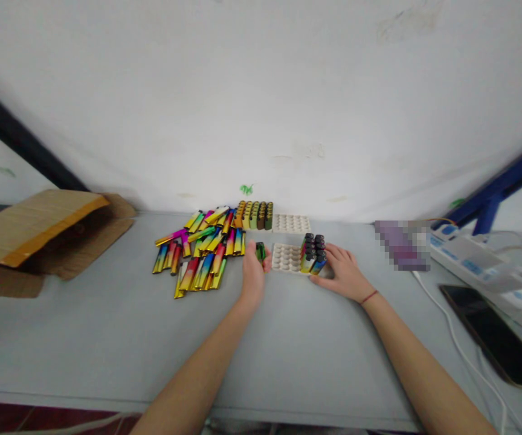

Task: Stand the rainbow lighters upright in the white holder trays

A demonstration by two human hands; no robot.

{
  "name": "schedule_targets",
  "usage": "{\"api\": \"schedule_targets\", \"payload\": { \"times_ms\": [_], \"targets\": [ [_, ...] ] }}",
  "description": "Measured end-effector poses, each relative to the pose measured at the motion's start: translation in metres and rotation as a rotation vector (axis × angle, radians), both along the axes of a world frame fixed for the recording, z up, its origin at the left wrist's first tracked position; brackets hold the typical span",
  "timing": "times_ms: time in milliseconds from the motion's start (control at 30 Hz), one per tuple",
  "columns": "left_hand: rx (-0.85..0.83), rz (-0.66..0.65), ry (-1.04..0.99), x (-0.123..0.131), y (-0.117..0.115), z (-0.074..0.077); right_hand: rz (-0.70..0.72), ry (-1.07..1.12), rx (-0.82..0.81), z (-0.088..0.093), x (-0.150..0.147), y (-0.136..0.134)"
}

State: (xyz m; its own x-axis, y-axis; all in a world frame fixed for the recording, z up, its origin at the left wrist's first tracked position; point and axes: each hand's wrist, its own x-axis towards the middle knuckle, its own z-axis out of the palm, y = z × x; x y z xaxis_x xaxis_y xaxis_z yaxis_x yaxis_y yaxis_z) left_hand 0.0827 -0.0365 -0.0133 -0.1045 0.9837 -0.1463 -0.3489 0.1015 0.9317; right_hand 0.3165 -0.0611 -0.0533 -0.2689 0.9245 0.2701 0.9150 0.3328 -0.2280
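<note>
My left hand [254, 269] is closed around a green lighter [260, 251], just left of the nearer white tray [283, 258]. Two columns of dark-topped lighters with shiny rainbow bodies [313, 252] stand upright in the right end of that tray. My right hand [345, 273] curls around this end, thumb at the front corner and fingers along the right side. A loose pile of metallic rainbow lighters [202, 254] lies to the left of my left hand. Behind, a block of upright gold and green lighters [252, 215] stands against a second white tray [291, 223].
An open cardboard box [48, 229] lies at the left. On the right are a pixelated purple object [399, 244], a white power strip [487, 272], a dark phone [496, 332] and white cables [454, 338]. A white wall [261, 109] rises behind the grey table [288, 350].
</note>
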Motion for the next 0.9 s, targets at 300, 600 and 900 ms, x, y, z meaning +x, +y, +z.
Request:
{"api": "schedule_targets", "payload": {
  "times_ms": [300,600,900],
  "targets": [
    [0.464,0.035,0.517,0.001,0.005,-0.016,0.001,0.017,-0.022,0.004,-0.002,0.0],
    [0.493,-0.047,0.736,0.006,0.032,0.002,-0.011,0.028,-0.028,0.005,-0.005,0.0],
    [0.457,-0.137,0.764,0.01,0.034,-0.001,0.022,0.059,-0.025,0.007,-0.004,0.001]
  ]
}}
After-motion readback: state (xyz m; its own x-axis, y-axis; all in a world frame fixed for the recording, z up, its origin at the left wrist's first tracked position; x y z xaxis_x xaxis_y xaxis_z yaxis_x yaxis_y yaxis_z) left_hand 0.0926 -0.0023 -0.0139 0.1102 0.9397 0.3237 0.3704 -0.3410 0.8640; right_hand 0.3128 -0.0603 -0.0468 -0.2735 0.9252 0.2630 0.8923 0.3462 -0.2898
